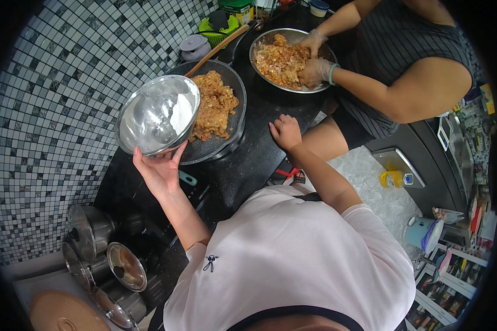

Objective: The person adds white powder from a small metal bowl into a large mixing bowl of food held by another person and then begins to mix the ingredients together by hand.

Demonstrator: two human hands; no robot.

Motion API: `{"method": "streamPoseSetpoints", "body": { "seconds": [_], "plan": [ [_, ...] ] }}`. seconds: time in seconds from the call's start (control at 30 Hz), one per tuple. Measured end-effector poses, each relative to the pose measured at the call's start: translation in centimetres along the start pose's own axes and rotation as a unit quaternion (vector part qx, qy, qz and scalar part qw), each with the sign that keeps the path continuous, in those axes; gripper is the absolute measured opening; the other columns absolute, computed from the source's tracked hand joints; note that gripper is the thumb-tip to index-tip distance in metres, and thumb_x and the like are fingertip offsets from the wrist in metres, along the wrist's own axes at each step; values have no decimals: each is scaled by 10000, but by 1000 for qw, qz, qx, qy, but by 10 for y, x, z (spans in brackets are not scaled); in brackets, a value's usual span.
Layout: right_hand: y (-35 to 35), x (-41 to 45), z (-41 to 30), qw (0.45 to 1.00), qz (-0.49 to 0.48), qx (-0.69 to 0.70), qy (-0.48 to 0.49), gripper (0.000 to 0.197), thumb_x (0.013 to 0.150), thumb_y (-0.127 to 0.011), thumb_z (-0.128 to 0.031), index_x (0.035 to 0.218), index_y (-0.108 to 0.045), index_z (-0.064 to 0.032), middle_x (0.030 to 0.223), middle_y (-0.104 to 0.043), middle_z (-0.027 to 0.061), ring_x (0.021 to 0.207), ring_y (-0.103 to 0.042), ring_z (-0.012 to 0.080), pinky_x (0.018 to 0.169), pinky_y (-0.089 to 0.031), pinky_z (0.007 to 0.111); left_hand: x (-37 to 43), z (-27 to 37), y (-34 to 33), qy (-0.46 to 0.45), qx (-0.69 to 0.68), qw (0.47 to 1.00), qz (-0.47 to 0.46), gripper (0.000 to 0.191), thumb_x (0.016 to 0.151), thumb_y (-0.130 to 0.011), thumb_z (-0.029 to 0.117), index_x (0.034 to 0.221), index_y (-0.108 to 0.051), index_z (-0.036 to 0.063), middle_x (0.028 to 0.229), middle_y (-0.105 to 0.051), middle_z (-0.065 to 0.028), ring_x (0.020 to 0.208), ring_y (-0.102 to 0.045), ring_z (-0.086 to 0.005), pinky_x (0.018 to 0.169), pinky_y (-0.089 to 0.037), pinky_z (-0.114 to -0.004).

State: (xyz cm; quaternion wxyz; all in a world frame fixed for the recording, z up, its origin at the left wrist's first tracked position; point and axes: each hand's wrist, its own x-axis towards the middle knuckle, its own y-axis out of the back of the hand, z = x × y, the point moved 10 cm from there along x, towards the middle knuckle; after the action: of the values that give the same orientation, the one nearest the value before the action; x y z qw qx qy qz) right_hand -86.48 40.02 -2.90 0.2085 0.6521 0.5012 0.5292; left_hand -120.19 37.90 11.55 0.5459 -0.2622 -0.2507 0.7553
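Observation:
My left hand holds a shiny metal mixing bowl by its lower side, thumb and fingers spread against the wall. White powder clings to the bowl's inside on the right. The bowl is tilted and covers the left part of a dark frying pan. A mound of orange-brown minced mixture lies in the pan. Beneath the mixture's far end runs a wooden utensil, its lower tip hidden. My right hand rests near the black counter's edge, fingers loosely curled, with nothing visible in it.
Across the counter, another person's gloved hands work in a metal bowl of similar mixture. Lidded pots stand at lower left beside a tiled wall. A yellow oil bottle is at right. A green-lidded container stands behind.

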Motion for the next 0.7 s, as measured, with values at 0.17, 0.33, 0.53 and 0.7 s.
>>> {"method": "streamPoseSetpoints", "body": {
  "seconds": [0.17,0.33,0.53,0.7],
  "plan": [
    [-1,0,1,1000,-2,3,-2,225,814,-632,-216,656,-606,-58,728,-523,102,757,-539,284,664,-403,403,-1,0,-2,-2,2,1000,-5,831,830,-617,463,1421,-228,27,1349,-310,-233,1296,-323,-459,954,-401,-690],
    [-1,1,0,1000,-8,1,-3,222,813,-634,-218,663,-612,-57,726,-525,102,757,-540,281,669,-402,399,-1,1,-1,-3,5,1000,-2,828,831,-616,464,1413,-236,14,1336,-321,-236,1291,-330,-458,954,-399,-692],
    [-2,1,1,1000,-7,-2,-4,224,813,-635,-217,657,-616,-57,723,-527,102,754,-541,281,668,-402,398,1,-1,2,-1,-1,1000,5,819,826,-626,452,1401,-254,3,1283,-358,-229,1285,-333,-457,946,-397,-703],
    [-1,0,0,1000,-3,1,-2,224,814,-635,-216,658,-618,-56,722,-526,101,752,-541,279,667,-401,397,1,-1,2,-1,-6,1000,6,818,823,-631,448,1400,-256,5,1261,-369,-220,1286,-328,-456,947,-391,-709]
  ]
}}
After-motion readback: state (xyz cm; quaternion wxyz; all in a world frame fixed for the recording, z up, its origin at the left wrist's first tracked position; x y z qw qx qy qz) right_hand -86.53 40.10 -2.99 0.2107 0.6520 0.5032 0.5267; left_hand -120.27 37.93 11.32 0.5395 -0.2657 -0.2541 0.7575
